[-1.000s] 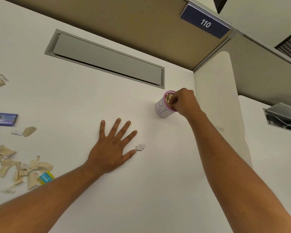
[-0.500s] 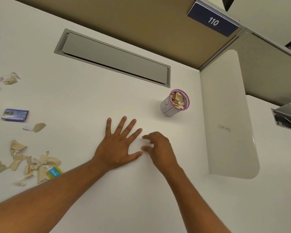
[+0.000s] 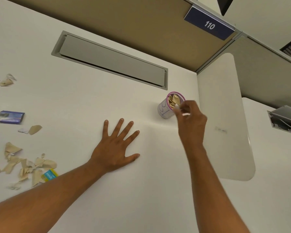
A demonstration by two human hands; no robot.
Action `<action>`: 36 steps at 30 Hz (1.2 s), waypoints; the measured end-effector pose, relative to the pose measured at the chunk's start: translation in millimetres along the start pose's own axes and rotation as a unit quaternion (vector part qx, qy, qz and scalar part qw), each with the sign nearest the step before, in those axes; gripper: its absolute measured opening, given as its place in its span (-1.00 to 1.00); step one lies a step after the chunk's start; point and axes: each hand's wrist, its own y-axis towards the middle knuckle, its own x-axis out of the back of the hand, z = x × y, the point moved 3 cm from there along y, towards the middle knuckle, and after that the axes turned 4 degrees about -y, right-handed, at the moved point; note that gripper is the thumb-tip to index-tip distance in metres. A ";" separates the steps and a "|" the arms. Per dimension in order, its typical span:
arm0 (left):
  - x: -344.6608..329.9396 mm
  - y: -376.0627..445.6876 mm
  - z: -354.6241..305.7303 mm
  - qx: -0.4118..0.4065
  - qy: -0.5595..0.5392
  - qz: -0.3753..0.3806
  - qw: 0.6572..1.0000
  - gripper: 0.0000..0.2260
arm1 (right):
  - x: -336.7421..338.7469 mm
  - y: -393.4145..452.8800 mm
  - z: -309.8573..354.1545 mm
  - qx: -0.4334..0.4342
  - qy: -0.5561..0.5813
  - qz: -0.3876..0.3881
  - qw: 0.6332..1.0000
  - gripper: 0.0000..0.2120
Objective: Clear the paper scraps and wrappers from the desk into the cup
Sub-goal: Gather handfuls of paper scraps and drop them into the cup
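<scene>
The cup (image 3: 170, 106), a white cylinder with a pink mesh rim and blue pen marks on its side, stands upright on the white desk (image 3: 74, 101) and serves as the reference point. Far to the left of the cup, at the desk's left edge, lies a small group of tan and white scraps (image 3: 4, 81). Below that group, still far left of the cup, lies a blue wrapper (image 3: 10, 117), with a tan scrap (image 3: 34, 129) just below and right of it. Lower left of the cup, well apart from it, a larger pile of crumpled tan scraps (image 3: 27, 167) lies with a teal wrapper (image 3: 49, 176) at the pile's right edge. Between that pile and the cup, the left hand (image 3: 115, 148) rests flat on the desk, palm down, fingers straight and spread, holding nothing. Behind and left of the cup, a grey cable hatch (image 3: 111, 60) is set into the desk. The cup itself contains crumpled tan paper up to its rim. Immediately right of the cup, the right hand (image 3: 191, 120) is raised at the rim, thumb and fingertips pinching a small white scrap (image 3: 177, 107) over the cup's near right edge. Right of the cup stands a white divider panel (image 3: 225, 115).
</scene>
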 end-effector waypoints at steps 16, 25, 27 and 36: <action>-2.1 0.3 1.1 0.003 0.002 -0.002 1.000 -0.27 | -52.6 82.9 -26.3 -0.005 -0.328 0.244 0.913 -0.79; 9.4 0.1 -0.2 0.022 -0.033 0.071 0.997 -0.26 | -0.4 72.0 -1.3 -0.010 -0.191 0.119 0.974 -0.85; 16.6 2.1 0.6 0.032 -0.076 0.106 0.991 -0.25 | 11.5 55.4 9.4 -0.013 -0.134 0.077 0.988 -0.85; 110.1 -47.9 61.4 0.058 -0.253 0.060 0.964 -0.58 | -36.2 -75.9 70.7 -0.085 0.129 0.197 0.968 -0.84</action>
